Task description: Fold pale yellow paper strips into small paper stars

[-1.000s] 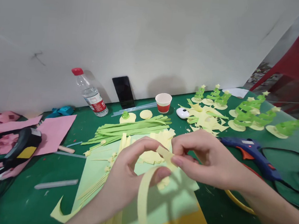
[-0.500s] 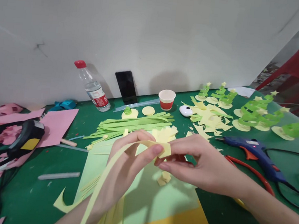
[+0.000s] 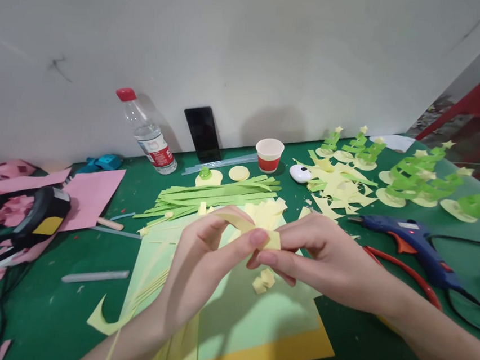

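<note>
1. Your left hand (image 3: 211,253) has its thumb and fingers clamped on a yellow strip (image 3: 275,240), which bends back over the fingers.
2. Your right hand (image 3: 329,259) has its fingers pinched together on the strip's folded end, just beside your left thumb.
3. You hold the strip above the pale green sheet (image 3: 250,334) on the table (image 3: 41,302), well out from the table's back edge.
4. Below your fingers, small folded pieces (image 3: 263,281) lie on that sheet.
5. Beyond your hands you have green strips (image 3: 221,194); nearer the back edge stand a cup (image 3: 269,157) and a bottle (image 3: 156,146), with a phone (image 3: 203,134) leaning on the wall (image 3: 185,39) between them.
6. A glue gun (image 3: 412,242) lies beyond your right wrist, and paper trees (image 3: 410,176) stand toward the table's back right corner.
</note>
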Action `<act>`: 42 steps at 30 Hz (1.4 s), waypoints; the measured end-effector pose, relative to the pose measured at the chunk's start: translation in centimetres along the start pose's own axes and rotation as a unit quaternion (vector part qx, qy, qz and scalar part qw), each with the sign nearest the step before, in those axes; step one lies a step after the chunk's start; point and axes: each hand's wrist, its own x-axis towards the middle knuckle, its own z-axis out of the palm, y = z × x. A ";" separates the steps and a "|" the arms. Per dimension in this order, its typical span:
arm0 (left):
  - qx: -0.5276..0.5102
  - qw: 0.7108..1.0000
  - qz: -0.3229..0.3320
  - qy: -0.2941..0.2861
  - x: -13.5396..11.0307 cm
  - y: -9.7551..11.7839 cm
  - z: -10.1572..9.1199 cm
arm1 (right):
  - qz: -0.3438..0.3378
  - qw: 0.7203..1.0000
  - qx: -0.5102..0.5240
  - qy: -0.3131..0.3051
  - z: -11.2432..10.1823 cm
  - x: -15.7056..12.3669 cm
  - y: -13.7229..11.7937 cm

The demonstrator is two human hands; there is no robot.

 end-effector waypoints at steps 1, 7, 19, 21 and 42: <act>0.004 1.000 0.003 0.001 0.0 0.0 0.0 | 0.003 1.000 0.004 0.000 0.0 0.0 0.0; 0.026 0.999 0.012 0.022 -0.1 -0.1 -0.1 | 0.006 0.997 0.080 -0.012 -0.2 -0.1 0.2; 0.082 0.994 0.078 0.014 0.6 0.5 0.1 | 0.058 0.986 0.153 -0.033 -0.8 0.2 0.4; 0.097 0.990 0.097 0.016 0.5 0.5 0.1 | 0.068 0.982 0.168 -0.047 -1.0 0.2 0.4; 0.012 0.996 -0.085 -0.005 1.0 1.2 -0.2 | -0.029 0.984 -0.107 0.139 -1.0 -0.6 -1.4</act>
